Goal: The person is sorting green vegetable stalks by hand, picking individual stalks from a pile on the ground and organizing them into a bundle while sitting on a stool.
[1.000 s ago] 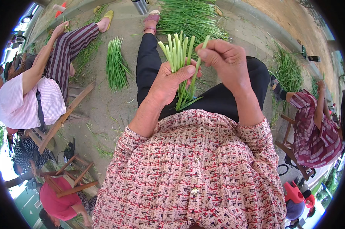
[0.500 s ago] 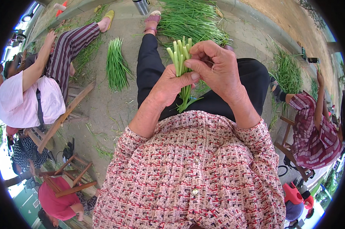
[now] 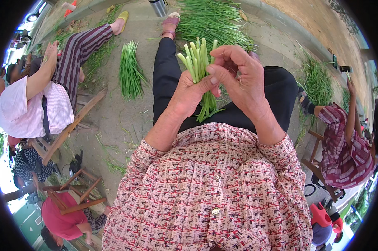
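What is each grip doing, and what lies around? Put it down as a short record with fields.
Left grip: closed around a bundle of green stalks, pale ends pointing away from the body
Right grip: at a stalk on the bundle's right side; whether pinching it is unclear
Ground, ahead: large heap of green stalks; smaller bunch to its left; metal container near the left shoe
At left: person in striped trousers

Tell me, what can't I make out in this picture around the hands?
All in the head view:
Stalk count in the green bunch: stalks overlap, and the left hand wraps them.
Most of the left hand's fingers: behind the bunch.
Whether the right hand pinches a stalk: its own fingers cover the spot.
The rest of the metal flask: cut off by the upper edge.
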A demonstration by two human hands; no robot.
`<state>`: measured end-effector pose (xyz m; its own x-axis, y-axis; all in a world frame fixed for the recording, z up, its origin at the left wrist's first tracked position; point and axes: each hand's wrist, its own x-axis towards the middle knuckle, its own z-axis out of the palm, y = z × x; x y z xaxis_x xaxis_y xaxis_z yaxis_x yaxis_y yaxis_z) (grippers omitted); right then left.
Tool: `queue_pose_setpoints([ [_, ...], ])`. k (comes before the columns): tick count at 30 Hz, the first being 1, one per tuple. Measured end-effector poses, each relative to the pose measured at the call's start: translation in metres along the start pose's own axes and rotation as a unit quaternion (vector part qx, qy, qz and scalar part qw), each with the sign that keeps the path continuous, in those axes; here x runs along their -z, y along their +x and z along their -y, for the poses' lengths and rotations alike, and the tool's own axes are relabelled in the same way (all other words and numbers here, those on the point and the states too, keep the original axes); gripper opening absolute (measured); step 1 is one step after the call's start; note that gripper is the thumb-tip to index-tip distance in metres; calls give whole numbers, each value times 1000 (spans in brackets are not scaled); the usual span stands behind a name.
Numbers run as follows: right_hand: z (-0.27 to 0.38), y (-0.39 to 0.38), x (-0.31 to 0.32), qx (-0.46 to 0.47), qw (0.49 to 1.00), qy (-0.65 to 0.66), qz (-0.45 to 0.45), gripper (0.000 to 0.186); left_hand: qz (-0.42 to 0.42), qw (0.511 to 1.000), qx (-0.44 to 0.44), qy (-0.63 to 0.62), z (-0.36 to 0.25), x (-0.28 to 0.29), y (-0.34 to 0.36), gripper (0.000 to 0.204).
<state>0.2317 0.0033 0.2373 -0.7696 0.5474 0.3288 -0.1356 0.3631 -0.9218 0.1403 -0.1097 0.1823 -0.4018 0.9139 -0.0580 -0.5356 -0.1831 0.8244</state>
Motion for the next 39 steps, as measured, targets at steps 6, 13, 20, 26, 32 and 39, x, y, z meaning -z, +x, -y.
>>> queue_pose_setpoints([
  [6,-6,3,-1,-45,988,139,-50,20,-8,1000,-17,4,0,-2,-3,19],
  [13,3,7,3,-22,997,76,-23,21,27,999,19,24,-2,-6,-6,14],
  [20,2,2,-2,16,996,61,-55,23,28,1000,8,11,2,-6,-5,14],
  [26,4,3,-2,113,992,-56,-12,29,4,999,-20,31,4,-8,-7,18],
  [32,18,2,-1,85,996,-40,-5,29,-26,998,-31,37,6,-3,-7,21],
  [39,19,-5,0,107,989,-91,41,15,-37,998,-52,30,5,-5,-5,22],
])
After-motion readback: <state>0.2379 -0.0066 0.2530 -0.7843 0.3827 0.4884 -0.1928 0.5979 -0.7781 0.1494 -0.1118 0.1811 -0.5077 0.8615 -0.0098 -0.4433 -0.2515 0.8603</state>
